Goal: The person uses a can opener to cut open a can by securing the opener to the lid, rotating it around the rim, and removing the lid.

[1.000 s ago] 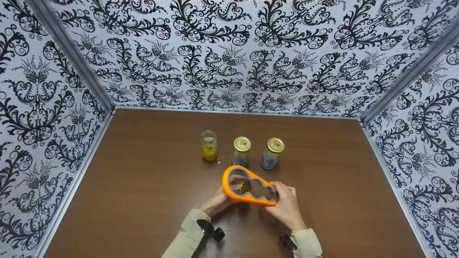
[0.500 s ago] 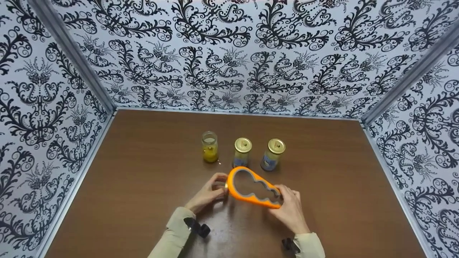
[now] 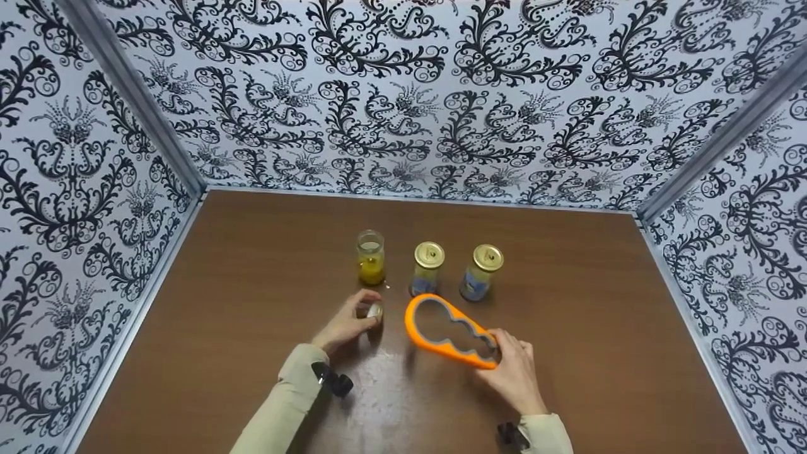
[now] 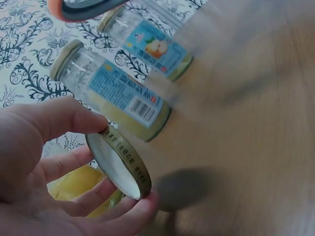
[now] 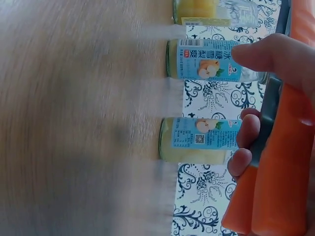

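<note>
My left hand [image 3: 345, 325] pinches a gold jar lid [image 4: 133, 161] by its rim between thumb and fingers; the lid's white inside shows in the left wrist view. My right hand [image 3: 517, 375] grips the narrow end of an orange jar opener [image 3: 452, 354] with a grey scalloped inner edge, held above the table. Nothing sits inside the opener's loop. Just beyond the left hand stands an uncapped glass jar [image 3: 371, 270] with yellow contents. To its right stand two lidded jars, the middle jar [image 3: 426, 277] and the right jar [image 3: 475, 284], both with blue labels.
The brown table [image 3: 271, 252] meets patterned walls [image 3: 403, 113] at the back and sides. A tiny light spot lies beside the uncapped jar. In the right wrist view, all three jars stand in a row past the opener.
My left hand has drawn the lid out from behind the opener and moved left, towards the uncapped jar. The right hand and opener have shifted slightly right. The jars stay put.
</note>
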`<move>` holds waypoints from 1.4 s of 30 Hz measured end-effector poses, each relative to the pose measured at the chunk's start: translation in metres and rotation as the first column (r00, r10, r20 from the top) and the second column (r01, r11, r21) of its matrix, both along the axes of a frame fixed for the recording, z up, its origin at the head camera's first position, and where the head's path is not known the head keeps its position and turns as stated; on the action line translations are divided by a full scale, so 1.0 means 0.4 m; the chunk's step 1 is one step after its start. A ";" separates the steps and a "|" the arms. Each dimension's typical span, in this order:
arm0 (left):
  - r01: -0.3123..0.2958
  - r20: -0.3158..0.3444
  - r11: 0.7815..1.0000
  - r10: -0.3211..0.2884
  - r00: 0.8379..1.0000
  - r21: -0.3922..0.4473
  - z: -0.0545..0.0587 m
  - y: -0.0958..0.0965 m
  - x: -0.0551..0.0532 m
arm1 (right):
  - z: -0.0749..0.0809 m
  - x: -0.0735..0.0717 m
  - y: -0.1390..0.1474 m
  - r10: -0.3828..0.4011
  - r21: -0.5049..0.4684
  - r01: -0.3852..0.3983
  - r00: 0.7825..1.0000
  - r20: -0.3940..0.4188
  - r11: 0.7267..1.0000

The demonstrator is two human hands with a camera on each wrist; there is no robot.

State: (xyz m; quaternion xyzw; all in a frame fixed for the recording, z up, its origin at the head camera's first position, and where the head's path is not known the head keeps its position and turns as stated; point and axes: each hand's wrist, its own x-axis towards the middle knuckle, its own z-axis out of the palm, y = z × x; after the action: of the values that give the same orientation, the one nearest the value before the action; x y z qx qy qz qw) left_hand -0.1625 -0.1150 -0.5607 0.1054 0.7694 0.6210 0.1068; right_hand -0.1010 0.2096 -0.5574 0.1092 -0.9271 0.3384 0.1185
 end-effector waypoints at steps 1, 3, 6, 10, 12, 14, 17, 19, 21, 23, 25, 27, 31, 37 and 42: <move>-0.012 -0.027 0.999 0.011 1.000 -0.035 0.000 -0.003 -0.006 | 0.000 0.000 0.001 -0.001 -0.002 0.001 1.000 -0.006 1.000; -0.042 -0.086 0.993 0.032 0.996 -0.111 0.001 -0.008 -0.019 | -0.002 0.001 0.002 0.000 -0.005 0.000 1.000 -0.022 1.000; -0.079 -0.185 0.971 0.037 0.982 -0.226 0.002 -0.018 -0.040 | -0.002 0.004 0.001 0.004 -0.008 -0.004 0.999 -0.048 1.000; -0.096 -0.245 0.946 0.017 0.969 -0.311 0.008 -0.027 -0.063 | -0.003 0.006 0.002 -0.004 -0.002 0.003 0.999 -0.048 1.000; -0.094 -0.244 0.938 0.010 0.970 -0.334 0.010 -0.029 -0.072 | -0.004 0.006 0.003 -0.013 -0.002 0.013 0.999 -0.032 1.000; -0.093 -0.245 0.924 -0.001 0.969 -0.370 0.008 -0.029 -0.080 | -0.002 0.006 0.005 -0.019 -0.001 0.019 1.000 -0.018 1.000; -0.089 -0.242 0.898 -0.020 0.970 -0.430 0.003 -0.027 -0.089 | -0.002 0.008 0.009 -0.028 0.000 0.028 1.000 -0.008 1.000; -0.087 -0.244 0.877 -0.035 0.969 -0.472 -0.001 -0.024 -0.092 | -0.002 0.010 0.013 -0.034 0.001 0.034 0.999 -0.010 0.999; -0.084 -0.237 0.858 -0.045 0.971 -0.507 -0.001 -0.021 -0.094 | -0.003 0.012 0.017 -0.038 -0.004 0.038 0.999 -0.014 0.999; -0.085 -0.230 0.833 -0.053 0.972 -0.547 0.001 -0.017 -0.096 | -0.004 0.015 0.022 -0.042 -0.007 0.042 0.999 -0.019 0.999; -0.085 -0.220 0.802 -0.059 0.974 -0.592 0.006 -0.012 -0.099 | -0.005 0.017 0.026 -0.045 -0.010 0.045 0.999 -0.026 0.999; -0.082 -0.199 0.766 -0.061 0.978 -0.637 0.011 -0.006 -0.102 | -0.007 0.018 0.028 -0.050 -0.006 0.049 0.998 -0.028 0.999; -0.095 -0.188 0.686 -0.063 0.980 -0.722 0.017 0.006 -0.103 | -0.015 0.018 0.025 -0.052 -0.002 0.051 0.998 -0.044 0.999; -0.176 -0.282 0.583 -0.096 0.955 -0.793 0.011 0.027 -0.088 | -0.024 0.028 0.021 -0.048 0.006 0.049 0.998 -0.034 0.999; -0.212 -0.310 0.528 -0.102 0.945 -0.822 0.007 0.037 -0.085 | -0.020 0.030 0.024 -0.061 0.020 0.061 0.998 -0.006 0.998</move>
State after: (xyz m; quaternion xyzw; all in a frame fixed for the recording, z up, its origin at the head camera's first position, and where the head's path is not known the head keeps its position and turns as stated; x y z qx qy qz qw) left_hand -0.1966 -0.1001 -0.5578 0.1149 0.9825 0.1468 -0.0021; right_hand -0.0888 0.2191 -0.5653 0.0829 -0.9331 0.3248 0.1300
